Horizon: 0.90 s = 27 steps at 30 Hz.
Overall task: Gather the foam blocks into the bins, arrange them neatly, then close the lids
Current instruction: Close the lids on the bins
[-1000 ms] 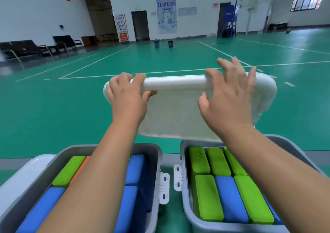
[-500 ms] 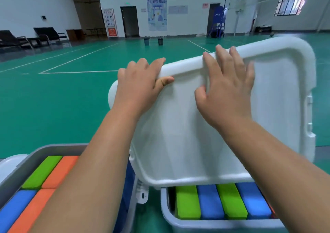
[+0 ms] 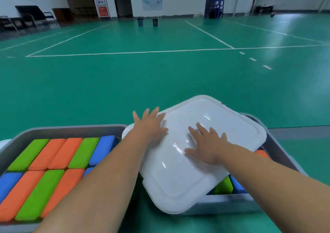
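Note:
A white lid (image 3: 223, 136) lies askew on top of the right grey bin (image 3: 278, 147), turned so its corners overhang the rim. My left hand (image 3: 150, 123) rests flat on the lid's left edge with fingers spread. My right hand (image 3: 205, 143) presses flat on the lid's middle, fingers apart. Green (image 3: 224, 187), blue (image 3: 236, 185) and orange (image 3: 262, 153) foam blocks show in the gaps under the lid. The left grey bin (image 3: 59, 131) is uncovered and packed with rows of green, orange (image 3: 48, 152) and blue blocks.
Both bins sit on a green sports-hall floor (image 3: 160, 82) with white court lines. A white lid edge (image 3: 2, 144) shows at the far left of the left bin. Two small buckets (image 3: 148, 22) and chairs (image 3: 34, 15) stand far off by the wall.
The white lid went from being held upright by its top edge to lying flat and crooked on the right bin. Both hands let go of the edge and now press on its top.

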Each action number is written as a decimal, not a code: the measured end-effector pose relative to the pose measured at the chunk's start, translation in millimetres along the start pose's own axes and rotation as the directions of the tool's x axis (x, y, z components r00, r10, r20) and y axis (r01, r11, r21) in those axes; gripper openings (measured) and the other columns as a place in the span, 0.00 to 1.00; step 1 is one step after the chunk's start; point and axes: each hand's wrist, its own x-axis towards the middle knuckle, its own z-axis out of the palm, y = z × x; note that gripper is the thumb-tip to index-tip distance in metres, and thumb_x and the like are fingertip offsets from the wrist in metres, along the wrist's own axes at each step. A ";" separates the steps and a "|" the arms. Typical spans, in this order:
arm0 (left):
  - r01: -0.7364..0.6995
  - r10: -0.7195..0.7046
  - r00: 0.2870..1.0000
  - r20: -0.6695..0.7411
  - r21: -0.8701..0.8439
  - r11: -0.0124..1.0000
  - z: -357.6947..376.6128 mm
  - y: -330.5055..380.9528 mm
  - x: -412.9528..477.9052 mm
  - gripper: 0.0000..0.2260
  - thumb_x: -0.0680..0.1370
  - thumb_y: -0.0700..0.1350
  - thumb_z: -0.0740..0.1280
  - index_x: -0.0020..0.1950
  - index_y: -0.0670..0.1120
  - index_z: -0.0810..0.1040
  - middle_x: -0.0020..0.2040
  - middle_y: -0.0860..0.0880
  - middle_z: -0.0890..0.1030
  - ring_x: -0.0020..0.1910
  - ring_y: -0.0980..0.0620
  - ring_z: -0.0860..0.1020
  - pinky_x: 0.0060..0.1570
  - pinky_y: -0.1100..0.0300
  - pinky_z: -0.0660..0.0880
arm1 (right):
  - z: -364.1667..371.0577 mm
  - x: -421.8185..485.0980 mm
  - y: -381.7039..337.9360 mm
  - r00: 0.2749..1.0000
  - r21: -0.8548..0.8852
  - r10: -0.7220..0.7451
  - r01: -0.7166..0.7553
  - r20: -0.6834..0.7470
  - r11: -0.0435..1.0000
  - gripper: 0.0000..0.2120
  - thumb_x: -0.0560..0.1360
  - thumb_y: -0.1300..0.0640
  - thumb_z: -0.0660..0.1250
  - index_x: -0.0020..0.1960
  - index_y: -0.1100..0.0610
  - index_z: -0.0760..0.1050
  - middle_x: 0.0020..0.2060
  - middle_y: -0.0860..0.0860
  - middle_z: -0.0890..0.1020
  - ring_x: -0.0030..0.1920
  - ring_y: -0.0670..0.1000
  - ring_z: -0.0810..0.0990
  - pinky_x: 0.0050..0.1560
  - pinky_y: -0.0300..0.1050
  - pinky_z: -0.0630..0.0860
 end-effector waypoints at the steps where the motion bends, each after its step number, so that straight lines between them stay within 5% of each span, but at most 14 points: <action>1: 0.008 -0.008 0.997 0.082 0.000 1.000 14.4 -3.9 -4.4 0.32 0.80 0.68 0.55 0.82 0.60 0.54 0.85 0.53 0.44 0.84 0.41 0.45 0.73 0.24 0.43 | 12.3 -0.3 4.7 0.998 -0.037 -0.018 0.020 0.063 0.999 0.39 0.77 0.27 0.51 0.82 0.38 0.42 0.83 0.43 0.42 0.81 0.61 0.49 0.73 0.74 0.53; 4: 0.146 -0.138 0.981 0.137 -0.046 0.988 8.7 -12.6 -8.1 0.36 0.79 0.67 0.61 0.82 0.54 0.55 0.85 0.49 0.47 0.82 0.38 0.52 0.74 0.29 0.56 | 17.2 3.5 9.3 0.995 -0.053 -0.015 0.020 0.096 0.998 0.37 0.76 0.26 0.49 0.81 0.38 0.49 0.82 0.43 0.47 0.79 0.61 0.53 0.70 0.72 0.59; 7: 0.388 -0.399 0.896 0.197 0.089 0.917 -11.4 -25.4 -0.2 0.34 0.75 0.59 0.65 0.78 0.47 0.65 0.75 0.42 0.65 0.72 0.35 0.67 0.67 0.36 0.71 | 14.3 14.8 4.5 0.997 -0.098 -0.014 0.021 0.070 0.995 0.37 0.74 0.25 0.50 0.78 0.41 0.56 0.79 0.47 0.57 0.76 0.61 0.59 0.69 0.69 0.60; 11: 0.347 -0.415 0.785 0.459 0.229 0.910 -32.0 -18.0 -36.2 0.18 0.85 0.53 0.57 0.63 0.41 0.78 0.58 0.45 0.79 0.60 0.43 0.78 0.59 0.52 0.75 | 23.0 25.8 -0.6 0.996 -0.116 -0.077 0.071 -0.052 0.991 0.42 0.72 0.23 0.48 0.74 0.50 0.63 0.72 0.53 0.66 0.73 0.60 0.64 0.72 0.63 0.61; 13: 0.352 -0.401 0.763 0.507 0.195 0.915 -42.7 -10.2 -53.8 0.20 0.88 0.52 0.54 0.57 0.39 0.78 0.55 0.44 0.80 0.61 0.44 0.79 0.65 0.53 0.75 | 24.7 32.4 -2.1 0.989 -0.098 -0.115 0.105 -0.097 0.990 0.47 0.70 0.22 0.45 0.75 0.54 0.64 0.74 0.55 0.65 0.75 0.60 0.63 0.75 0.61 0.61; 17: 0.300 -0.345 0.803 0.486 0.169 0.939 -51.0 -5.2 -64.9 0.23 0.89 0.52 0.48 0.74 0.40 0.72 0.72 0.42 0.75 0.70 0.43 0.75 0.68 0.54 0.69 | 27.9 44.6 0.0 0.986 -0.018 -0.140 0.139 -0.089 0.990 0.49 0.71 0.22 0.46 0.78 0.57 0.60 0.80 0.55 0.60 0.79 0.58 0.58 0.78 0.58 0.58; 20: 0.239 -0.241 0.844 0.479 0.067 0.969 -41.4 -2.3 -61.3 0.20 0.89 0.50 0.51 0.69 0.39 0.75 0.61 0.42 0.80 0.55 0.44 0.78 0.61 0.54 0.73 | 25.1 46.6 7.1 0.995 -0.015 -0.096 0.096 -0.040 0.995 0.44 0.75 0.25 0.50 0.79 0.54 0.59 0.79 0.56 0.60 0.77 0.61 0.60 0.75 0.61 0.63; 23: 0.222 -0.165 0.910 0.381 -0.109 0.969 -26.1 -0.6 -47.1 0.17 0.85 0.51 0.58 0.61 0.38 0.77 0.48 0.43 0.82 0.41 0.43 0.81 0.44 0.54 0.76 | 16.4 42.4 17.9 0.999 -0.069 -0.023 0.021 -0.029 0.997 0.39 0.75 0.25 0.50 0.76 0.50 0.62 0.73 0.55 0.66 0.70 0.62 0.66 0.67 0.62 0.69; 27: 0.174 -0.105 0.953 0.286 -0.230 0.958 -15.1 14.1 -34.1 0.31 0.83 0.53 0.62 0.81 0.39 0.58 0.66 0.41 0.78 0.54 0.42 0.77 0.47 0.53 0.70 | 9.5 29.1 30.5 0.998 -0.105 0.064 -0.064 -0.011 0.992 0.40 0.74 0.23 0.52 0.75 0.49 0.64 0.71 0.55 0.66 0.69 0.62 0.66 0.63 0.63 0.70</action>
